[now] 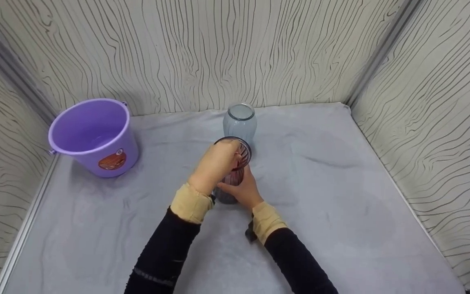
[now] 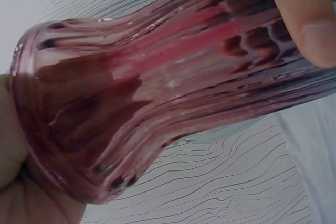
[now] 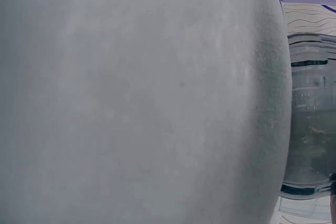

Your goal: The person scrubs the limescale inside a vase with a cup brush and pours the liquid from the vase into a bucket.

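A ribbed pink-purple glass vase (image 1: pixel 238 173) stands at the middle of the grey cloth, and both hands hold it. My left hand (image 1: pixel 218 162) curls over its rim from the left and above. My right hand (image 1: pixel 244 192) grips its lower body from the near side. In the left wrist view the vase (image 2: pixel 168 82) fills the frame, with my left palm (image 2: pixel 16 182) against its flared mouth and a fingertip (image 2: pixel 310 19) pressed on its body. Just behind it stands a grey-blue glass jar (image 1: pixel 240 122), also visible in the right wrist view as the jar (image 3: pixel 312 114).
A purple plastic bucket (image 1: pixel 94 136) with an orange label stands at the back left. The grey cloth (image 1: pixel 341 196) covers the table, and wood-grain walls (image 1: pixel 443 122) close it on three sides. The cloth (image 3: pixel 136 98) fills most of the right wrist view.
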Motion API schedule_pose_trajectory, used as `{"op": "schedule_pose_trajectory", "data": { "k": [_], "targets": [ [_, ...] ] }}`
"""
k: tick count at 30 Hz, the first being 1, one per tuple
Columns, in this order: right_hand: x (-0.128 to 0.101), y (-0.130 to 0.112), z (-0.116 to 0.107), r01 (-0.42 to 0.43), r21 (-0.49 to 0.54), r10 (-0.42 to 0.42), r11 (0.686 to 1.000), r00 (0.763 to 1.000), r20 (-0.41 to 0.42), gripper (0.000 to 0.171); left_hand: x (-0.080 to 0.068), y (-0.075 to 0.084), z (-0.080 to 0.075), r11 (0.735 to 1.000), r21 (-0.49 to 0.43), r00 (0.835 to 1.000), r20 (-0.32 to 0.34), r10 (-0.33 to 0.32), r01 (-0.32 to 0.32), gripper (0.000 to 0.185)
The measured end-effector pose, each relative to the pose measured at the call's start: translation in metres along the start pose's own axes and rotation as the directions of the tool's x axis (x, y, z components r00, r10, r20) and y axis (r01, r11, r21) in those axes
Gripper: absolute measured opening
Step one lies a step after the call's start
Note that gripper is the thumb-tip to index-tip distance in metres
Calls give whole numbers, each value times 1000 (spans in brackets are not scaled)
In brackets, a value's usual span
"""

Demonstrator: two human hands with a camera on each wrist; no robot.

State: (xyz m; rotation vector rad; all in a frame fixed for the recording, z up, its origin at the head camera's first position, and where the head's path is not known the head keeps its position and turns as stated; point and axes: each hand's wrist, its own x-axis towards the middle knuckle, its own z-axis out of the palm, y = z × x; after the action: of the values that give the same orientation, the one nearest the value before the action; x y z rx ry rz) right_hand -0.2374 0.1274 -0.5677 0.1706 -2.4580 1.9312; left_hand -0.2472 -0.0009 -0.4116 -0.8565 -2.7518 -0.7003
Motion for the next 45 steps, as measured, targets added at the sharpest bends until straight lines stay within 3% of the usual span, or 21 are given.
{"op": "schedule_pose_trajectory", "data": {
  "k": [7,14,20,25,33,40,45],
  "targets": [
    [2,1,-1,18,-3,-18,1000,1000,8,114,-2,5,1,996,80,998,-45,34,-30,5],
    [2,3,-2,83,-8,-83,997,997,-1,103,-3,6,2,988,137,996,-47,76,-69,4],
    [2,2,0,67,31,-67,997,998,10,106,-2,5,0,994,103,999,8,46,-47,4],
    [1,1,1,51,49,-52,997,999,11,112,0,4,-1,991,131,999,26,28,-31,10],
    [1,3,-1,48,58,-49,997,998,29,109,1,6,3,990,138,999,-18,-39,42,14],
    [1,5,0,81,80,-84,993,996,27,108,0,6,4,993,78,996,-47,-81,85,15],
    [1,3,0,53,58,-54,997,998,17,107,1,6,5,991,65,992,-60,-111,115,14]
  ]
}}
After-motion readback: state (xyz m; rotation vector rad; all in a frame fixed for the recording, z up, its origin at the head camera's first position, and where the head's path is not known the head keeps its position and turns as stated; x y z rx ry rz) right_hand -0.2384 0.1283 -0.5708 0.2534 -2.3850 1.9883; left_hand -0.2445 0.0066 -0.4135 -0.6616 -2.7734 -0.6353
